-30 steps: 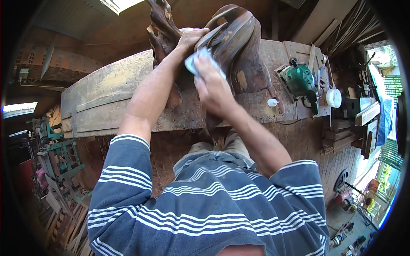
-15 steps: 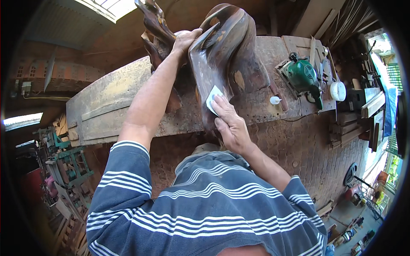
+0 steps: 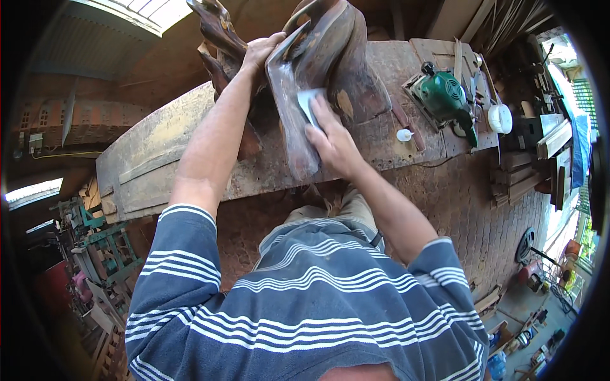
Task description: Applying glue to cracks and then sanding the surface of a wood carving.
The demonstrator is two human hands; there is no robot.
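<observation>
The right hand's (image 3: 335, 143) fingers (image 3: 325, 114) lie close together, thumb apart, holding a pale sheet (image 3: 306, 99) against the twisted, dark wooden piece (image 3: 289, 124) beneath them. Farther up and left, the left hand (image 3: 260, 52) touches its upper edge; its fingers' closure cannot be told. Rightward of the right fingers, a white bottle (image 3: 404, 135) and green power tool (image 3: 443, 95) sit on the surface (image 3: 162, 136).

You wear a dark slate-blue shirt (image 3: 305, 308), crossed by bands of thin white stripes that ripple over the folds in the lower half of the frame; your short left sleeve (image 3: 181, 236) and right sleeve (image 3: 438, 257) carry the same banding, with pale lines edging the left cuff; your trousers (image 3: 360, 208) show beige near the centre; your left hand (image 3: 262, 52) and right hand (image 3: 333, 141) are bare.
</observation>
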